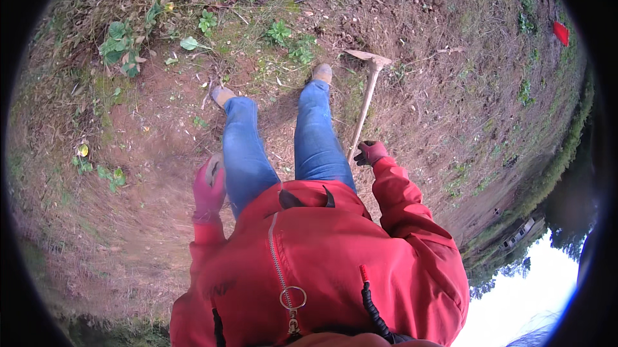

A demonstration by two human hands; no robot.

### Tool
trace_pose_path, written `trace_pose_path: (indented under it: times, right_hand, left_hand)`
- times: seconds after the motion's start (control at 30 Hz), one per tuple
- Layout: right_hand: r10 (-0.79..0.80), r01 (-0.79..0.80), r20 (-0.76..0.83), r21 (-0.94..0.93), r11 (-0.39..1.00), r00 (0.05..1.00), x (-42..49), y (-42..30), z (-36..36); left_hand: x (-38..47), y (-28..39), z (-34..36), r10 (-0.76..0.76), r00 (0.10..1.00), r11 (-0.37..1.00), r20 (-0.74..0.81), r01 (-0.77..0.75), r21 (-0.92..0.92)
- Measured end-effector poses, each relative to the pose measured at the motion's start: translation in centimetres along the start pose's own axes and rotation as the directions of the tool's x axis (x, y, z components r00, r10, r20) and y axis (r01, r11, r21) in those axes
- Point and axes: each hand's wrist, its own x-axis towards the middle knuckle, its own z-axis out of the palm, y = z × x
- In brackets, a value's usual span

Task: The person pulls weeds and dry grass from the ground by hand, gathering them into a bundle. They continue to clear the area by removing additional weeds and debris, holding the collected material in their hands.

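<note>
My left hand [210, 185], in a pink and grey work glove, hangs beside my left thigh. It is slightly blurred, its fingers loosely curved, and no object shows in it. On the other side, my right hand [372, 153] wears a pink glove with dark fingers. Its fingers are bent and apart, close beside the lower end of a hoe's wooden handle [365, 105]; no grip around the handle shows. The hoe's head [369, 56] rests on the ground ahead of my right foot, its blade pointing left.
My shoes [322, 73] stand on sloping, reddish soil with dry grass. Leafy green plants [118, 47] grow at the upper left, with small weeds [279, 33] ahead of my feet. A red object [561, 33] lies far off at the upper right. A building [519, 233] shows in the distance.
</note>
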Motion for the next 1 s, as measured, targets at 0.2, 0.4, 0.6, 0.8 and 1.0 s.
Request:
trace_pose_path:
  times: [0.2,0.4,0.6,0.8,1.0]
  right_hand:
    - [0.215,-0.211,-0.030,0.092,0.973,0.976,10.0,8.6,-1.6]
    - [0.262,-0.194,-0.231,0.281,0.940,0.937,25.2,11.7,2.5]
    - [0.462,-0.298,-0.170,0.564,0.770,0.871,38.0,5.0,8.3]
    - [0.247,-0.256,-0.281,0.003,0.967,0.928,48.4,8.6,12.3]
    - [-0.086,0.034,-0.003,-0.904,0.427,0.996,52.1,12.9,12.2]
  left_hand:
    - [4.3,0.1,5.2,0.031,0.969,0.932,0.247,-0.117,0.342]
    - [13.7,-2.0,12.2,0.016,0.913,0.914,0.408,-0.179,0.364]
    - [22.4,-5.6,21.4,0.080,0.896,0.958,0.436,-0.191,0.216]
    - [25.2,-11.3,28.8,0.045,0.860,0.977,0.509,-0.145,0.159]
    - [25.8,-11.1,28.4,0.092,0.823,0.980,0.561,-0.174,0.095]
